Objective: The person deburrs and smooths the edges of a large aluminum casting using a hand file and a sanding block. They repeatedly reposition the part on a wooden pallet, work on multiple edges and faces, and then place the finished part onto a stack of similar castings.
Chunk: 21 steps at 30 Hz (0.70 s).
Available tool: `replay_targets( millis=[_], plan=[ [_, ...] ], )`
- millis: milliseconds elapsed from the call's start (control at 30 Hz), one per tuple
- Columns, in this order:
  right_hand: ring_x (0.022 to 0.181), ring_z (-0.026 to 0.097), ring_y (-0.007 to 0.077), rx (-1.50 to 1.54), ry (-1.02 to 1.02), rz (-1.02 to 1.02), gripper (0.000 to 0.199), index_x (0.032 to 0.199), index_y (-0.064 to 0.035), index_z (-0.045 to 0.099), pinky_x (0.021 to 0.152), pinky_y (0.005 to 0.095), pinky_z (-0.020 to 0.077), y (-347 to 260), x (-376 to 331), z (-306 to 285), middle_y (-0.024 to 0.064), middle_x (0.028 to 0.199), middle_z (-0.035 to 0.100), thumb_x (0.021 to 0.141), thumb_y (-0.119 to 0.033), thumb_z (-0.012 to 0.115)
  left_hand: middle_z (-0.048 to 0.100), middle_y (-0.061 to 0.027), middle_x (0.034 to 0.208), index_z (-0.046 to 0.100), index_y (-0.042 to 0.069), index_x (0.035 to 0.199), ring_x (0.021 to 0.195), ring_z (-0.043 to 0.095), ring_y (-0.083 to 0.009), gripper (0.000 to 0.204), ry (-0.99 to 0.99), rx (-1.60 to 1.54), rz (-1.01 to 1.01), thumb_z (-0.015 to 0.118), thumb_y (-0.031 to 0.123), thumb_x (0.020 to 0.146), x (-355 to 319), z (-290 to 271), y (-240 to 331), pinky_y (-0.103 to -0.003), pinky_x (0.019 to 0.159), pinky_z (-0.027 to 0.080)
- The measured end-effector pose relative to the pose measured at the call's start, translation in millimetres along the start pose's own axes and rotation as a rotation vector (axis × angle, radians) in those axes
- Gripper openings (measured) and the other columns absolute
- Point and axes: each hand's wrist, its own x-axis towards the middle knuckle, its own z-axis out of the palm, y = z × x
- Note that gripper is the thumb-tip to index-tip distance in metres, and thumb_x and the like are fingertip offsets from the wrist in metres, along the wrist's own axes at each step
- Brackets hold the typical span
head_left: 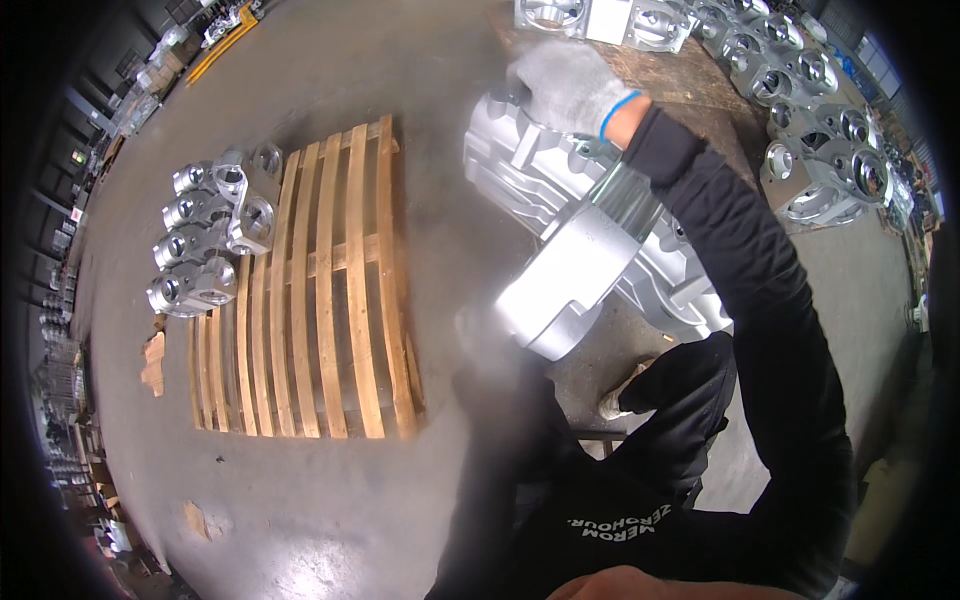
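Note:
In front of me is a large silver metal casting [567,278], tilted, with a smooth broad block at its near end and ribbed parts behind. My right hand [568,88], in a light grey glove with a blue cuff edge, reaches to its far end. Its fingers curl down over the metal there, partly hidden. By the near left corner of the smooth block is my left hand [484,338], also gloved. Blur smears its fingers, so whether it grips the block cannot be told.
A slatted wooden pallet [329,290] lies on the floor to the left, with several silver castings [212,228] along its far left side. More castings [770,65] stand on a brown surface [700,90] at the far right. Far back is a yellow pallet jack [222,45].

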Motion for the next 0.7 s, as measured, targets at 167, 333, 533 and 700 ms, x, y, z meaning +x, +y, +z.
replay_targets(
  millis=[167, 333, 533, 700],
  plan=[
    [0.089, 0.073, 0.0359, -0.176, -0.005, 0.022, 0.02, 0.099, -0.011, 0.079, 0.079, 0.0464, 0.0585, -8, 7, -6, 0.0134, 0.095, 0.074, 0.082, -0.014, 0.069, 0.069, -0.0166, 0.115, 0.065, -0.008, 0.123, 0.101, 0.069, -0.0244, 0.042, 0.014, 0.125, 0.018, 0.05, 0.028, 0.107, -7, -13, -5, -0.038, 0.088, 0.059],
    [0.084, 0.074, 0.0375, -0.157, -0.076, -0.099, 0.021, 0.097, -0.0069, 0.08, 0.077, 0.0463, 0.0598, -18, 28, -16, 0.0166, 0.086, 0.074, 0.077, -0.012, 0.074, 0.069, -0.0165, 0.118, 0.064, -0.007, 0.124, 0.103, 0.069, -0.0244, 0.04, -0.011, 0.292, 0.05, 0.046, 0.025, 0.108, -6, -22, -12, -0.038, 0.09, 0.058],
    [0.081, 0.074, 0.0375, -0.168, -0.092, -0.275, 0.016, 0.088, -0.0011, 0.078, 0.071, 0.0468, 0.0591, -21, 38, -21, 0.0186, 0.083, 0.073, 0.079, -0.013, 0.074, 0.068, -0.0162, 0.121, 0.063, -0.007, 0.126, 0.107, 0.068, -0.0244, 0.039, -0.028, 0.609, 0.114, 0.042, 0.021, 0.109, -4, -39, -30, -0.038, 0.092, 0.058],
    [0.081, 0.075, 0.036, -0.223, -0.079, -0.298, 0.015, 0.093, -0.001, 0.079, 0.073, 0.0439, 0.062, -35, 39, 2, 0.0179, 0.091, 0.076, 0.082, -0.007, 0.07, 0.067, -0.0161, 0.124, 0.061, -0.006, 0.127, 0.109, 0.067, -0.0244, 0.038, -0.052, 0.881, 0.216, 0.038, 0.018, 0.11, 5, -53, -50, -0.039, 0.093, 0.057]
  ],
)
